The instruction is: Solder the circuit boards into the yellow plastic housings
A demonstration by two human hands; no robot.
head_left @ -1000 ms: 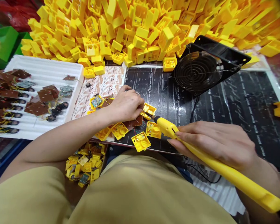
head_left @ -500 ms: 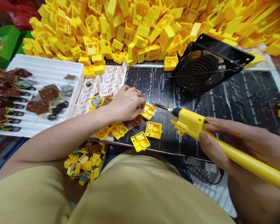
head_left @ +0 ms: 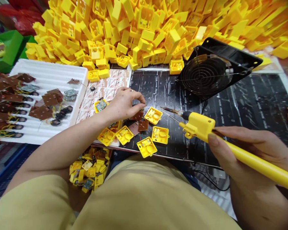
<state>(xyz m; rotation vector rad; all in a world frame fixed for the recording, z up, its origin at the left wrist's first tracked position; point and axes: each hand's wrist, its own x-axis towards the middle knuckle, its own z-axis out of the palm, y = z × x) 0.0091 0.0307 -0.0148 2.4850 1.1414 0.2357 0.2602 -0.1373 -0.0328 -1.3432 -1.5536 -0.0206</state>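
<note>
My right hand (head_left: 252,156) is wrapped round a yellow soldering iron (head_left: 201,124) with a thin feed tube beside its dark tip. The tip points left, just above the black work mat. My left hand (head_left: 127,102) is closed with thumb and index finger together at their tips; what they hold is too small or hidden to name. Beneath and beside it lie brown circuit boards (head_left: 143,125) with thin wires. Close to its fingertips sits an open yellow casing (head_left: 153,115), apart from them. More casings, such as one yellow casing (head_left: 147,147), lie along the front edge.
A heap of yellow casings (head_left: 124,28) fills the back. A black fan (head_left: 204,76) stands at the back right. On the left, a white foam tray (head_left: 45,68) holds boards and small round speakers. Below the edge is a box of assembled yellow casings (head_left: 91,169).
My left hand has lifted slightly and drawn left from the nearest yellow casing, uncovering it and the brown boards. The soldering iron has shifted slightly to the right.
</note>
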